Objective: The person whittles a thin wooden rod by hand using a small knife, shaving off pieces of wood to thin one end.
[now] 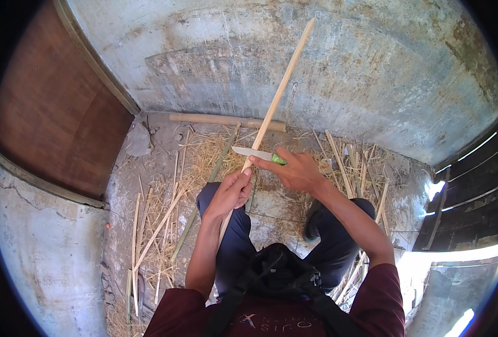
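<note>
A long, pale bamboo strip (282,87) slants up and away from my lap toward the far wall. My left hand (231,194) is wrapped round its lower part, above my left knee. In my right hand (295,170) is a knife (251,152) with a green handle, my fingers closed around it. Its blade points left and lies across the strip, just beyond my left hand. The right index finger reaches along toward the strip near the blade. The strip's lower end passes beside my left forearm and is partly hidden.
Bamboo strips (160,227) and curly shavings (204,154) litter the floor on both sides. A bamboo pole (198,118) lies along the base of the stained wall (367,73). A brown door panel (58,101) stands at left, dark slatted boards (465,196) at right.
</note>
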Tool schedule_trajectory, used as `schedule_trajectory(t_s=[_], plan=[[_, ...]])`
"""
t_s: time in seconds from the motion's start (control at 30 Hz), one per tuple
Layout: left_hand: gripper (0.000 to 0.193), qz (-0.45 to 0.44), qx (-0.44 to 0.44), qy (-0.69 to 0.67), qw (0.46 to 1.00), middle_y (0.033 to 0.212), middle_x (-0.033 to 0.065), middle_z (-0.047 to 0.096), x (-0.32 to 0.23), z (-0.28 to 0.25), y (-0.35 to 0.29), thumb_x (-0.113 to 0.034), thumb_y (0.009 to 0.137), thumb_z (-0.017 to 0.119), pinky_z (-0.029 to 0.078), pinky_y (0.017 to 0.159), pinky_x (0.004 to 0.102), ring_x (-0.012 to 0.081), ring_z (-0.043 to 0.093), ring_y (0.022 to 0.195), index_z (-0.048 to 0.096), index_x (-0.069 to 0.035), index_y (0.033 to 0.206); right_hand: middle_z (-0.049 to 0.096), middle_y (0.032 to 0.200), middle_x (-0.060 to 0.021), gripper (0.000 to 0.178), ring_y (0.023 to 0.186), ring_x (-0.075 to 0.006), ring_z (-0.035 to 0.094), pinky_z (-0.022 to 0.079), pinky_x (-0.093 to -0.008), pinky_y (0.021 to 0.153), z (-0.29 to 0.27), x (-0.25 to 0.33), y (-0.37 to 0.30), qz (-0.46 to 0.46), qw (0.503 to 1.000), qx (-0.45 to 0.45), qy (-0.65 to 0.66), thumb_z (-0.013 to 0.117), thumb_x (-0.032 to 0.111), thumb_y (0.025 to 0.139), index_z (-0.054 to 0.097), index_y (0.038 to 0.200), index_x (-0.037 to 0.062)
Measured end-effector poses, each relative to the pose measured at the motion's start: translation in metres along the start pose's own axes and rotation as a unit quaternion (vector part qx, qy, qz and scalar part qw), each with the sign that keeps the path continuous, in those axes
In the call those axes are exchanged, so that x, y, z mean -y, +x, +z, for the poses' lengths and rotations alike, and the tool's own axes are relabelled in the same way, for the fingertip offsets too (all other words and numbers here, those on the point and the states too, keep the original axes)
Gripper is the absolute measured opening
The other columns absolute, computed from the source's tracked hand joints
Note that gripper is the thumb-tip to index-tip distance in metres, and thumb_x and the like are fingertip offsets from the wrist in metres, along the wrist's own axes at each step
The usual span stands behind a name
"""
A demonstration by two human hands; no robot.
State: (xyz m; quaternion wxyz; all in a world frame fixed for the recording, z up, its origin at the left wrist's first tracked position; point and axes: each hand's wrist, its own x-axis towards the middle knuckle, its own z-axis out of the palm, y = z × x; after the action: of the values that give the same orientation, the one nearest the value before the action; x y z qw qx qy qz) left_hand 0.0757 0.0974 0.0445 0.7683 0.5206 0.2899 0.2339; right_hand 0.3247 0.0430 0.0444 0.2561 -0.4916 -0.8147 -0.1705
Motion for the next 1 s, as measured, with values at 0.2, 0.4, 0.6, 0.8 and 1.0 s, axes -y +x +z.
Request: schedule_trajectory(t_s=[0.2, 0.4, 0.6, 0.8, 1.0], plan=[[0.037, 0.001, -0.003, 0.020, 1.000, 0.062, -0.0079, 0.034, -0.001, 0.003, 0.000, -0.038, 0.120, 0.052, 0.024, 0.041, 0.0245, 0.0033, 0.030, 0.046, 0.048, -0.014, 0.092, 0.048, 0.088, -0.0011, 0.077, 0.053, -0.0184, 0.054, 0.045, -0.0353, 0.042, 0.001, -0.001, 0.003, -0.006, 1.000, -0.023, -0.002, 0.071, 0.013, 0.089, 0.060, 0.157, 0.0491], [0.031, -0.015, -0.009, 0.005, 1.000, 0.061, -0.0084, 0.035, -0.002, 0.001, 0.001, -0.031, 0.119, 0.054, 0.024, 0.041, 0.0245, 0.0032, 0.030, 0.046, 0.052, -0.013, 0.094, 0.047, 0.087, -0.0013, 0.075, 0.058, -0.0174, 0.060, 0.046, -0.0353, 0.043, -0.002, 0.000, 0.005, -0.004, 1.000, -0.010, -0.022, 0.071, 0.013, 0.090, 0.062, 0.156, 0.0482], [0.030, -0.019, -0.012, -0.010, 1.000, 0.061, -0.0083, 0.035, -0.004, 0.001, 0.001, -0.027, 0.118, 0.055, 0.024, 0.040, 0.0250, 0.0033, 0.030, 0.045, 0.049, -0.013, 0.091, 0.047, 0.089, -0.0014, 0.078, 0.059, -0.0172, 0.060, 0.046, -0.0344, 0.045, 0.001, -0.010, 0.006, 0.009, 0.999, -0.029, -0.028, 0.071, 0.014, 0.091, 0.057, 0.160, 0.0483], [0.029, -0.022, -0.014, -0.016, 1.000, 0.060, -0.0081, 0.035, -0.004, 0.001, -0.001, -0.026, 0.118, 0.054, 0.025, 0.039, 0.0247, 0.0035, 0.030, 0.044, 0.048, -0.014, 0.092, 0.048, 0.091, -0.0020, 0.084, 0.061, -0.0179, 0.062, 0.049, -0.0348, 0.046, -0.002, -0.002, 0.004, 0.039, 0.999, -0.007, -0.006, 0.072, 0.013, 0.090, 0.053, 0.163, 0.0477], [0.030, -0.018, -0.017, 0.000, 1.000, 0.062, -0.0078, 0.036, -0.004, 0.002, -0.001, -0.027, 0.118, 0.054, 0.025, 0.040, 0.0248, 0.0037, 0.031, 0.045, 0.048, -0.013, 0.092, 0.048, 0.089, -0.0027, 0.077, 0.059, -0.0202, 0.059, 0.048, -0.0368, 0.046, -0.006, 0.006, 0.001, 0.024, 0.999, 0.022, 0.025, 0.070, 0.012, 0.092, 0.058, 0.159, 0.0473]])
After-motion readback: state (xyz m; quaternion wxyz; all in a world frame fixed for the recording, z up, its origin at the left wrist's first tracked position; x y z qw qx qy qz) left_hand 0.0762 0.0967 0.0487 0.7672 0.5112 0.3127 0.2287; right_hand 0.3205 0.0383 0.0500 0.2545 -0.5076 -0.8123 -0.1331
